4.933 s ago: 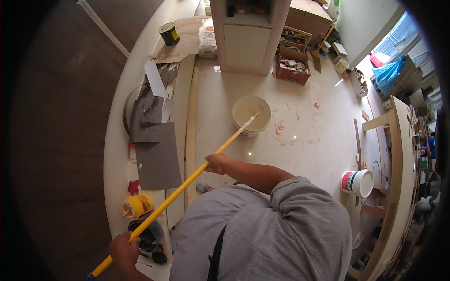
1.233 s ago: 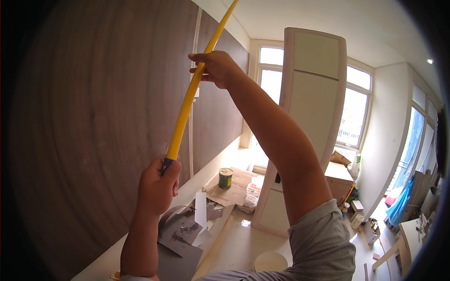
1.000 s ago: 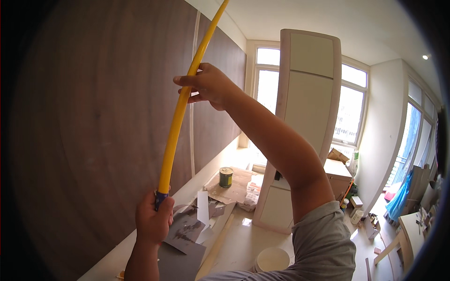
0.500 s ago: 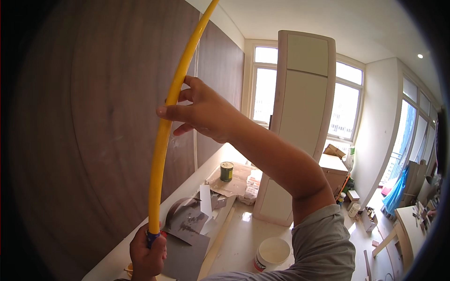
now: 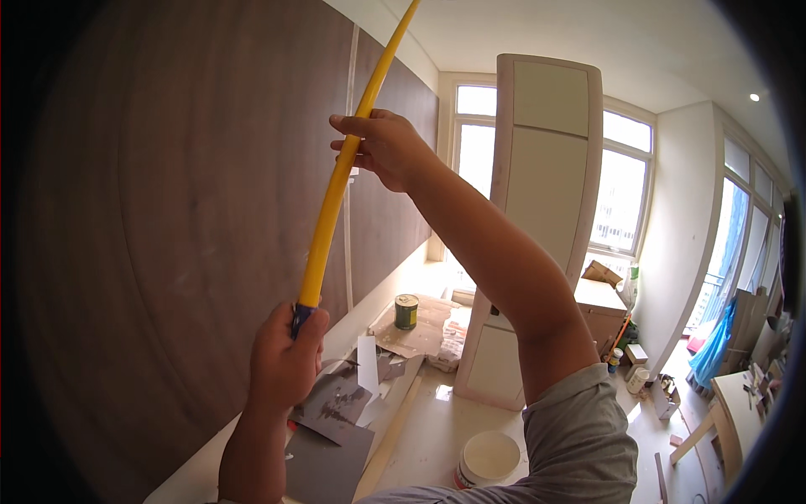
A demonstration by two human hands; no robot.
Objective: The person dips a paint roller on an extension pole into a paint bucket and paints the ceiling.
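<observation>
A long yellow pole [image 5: 323, 239] rises in front of me, tilted to the right and running out of view at the top. At its lower end my left hand [image 5: 284, 357] is closed around a dark blue collar [image 5: 300, 315]. Farther up, my right hand [image 5: 384, 149] grips the pole, thumb across the near side and fingers behind. The pole stands before a dark brown wood-grain wall panel [image 5: 227, 185], near a pale vertical seam. What the top of the pole carries, if anything, is out of the picture.
Below lie grey sheet offcuts [image 5: 336, 458] and a green tin [image 5: 405, 312] on cardboard. A white bucket [image 5: 489, 458] stands on the floor beside a tall cream cabinet [image 5: 541, 193]. At right are boxes and a wooden worktable [image 5: 739, 412].
Both hands have moved up and to the right with the pole, which leans more to the right. My left hand rose from near the grey sheets.
</observation>
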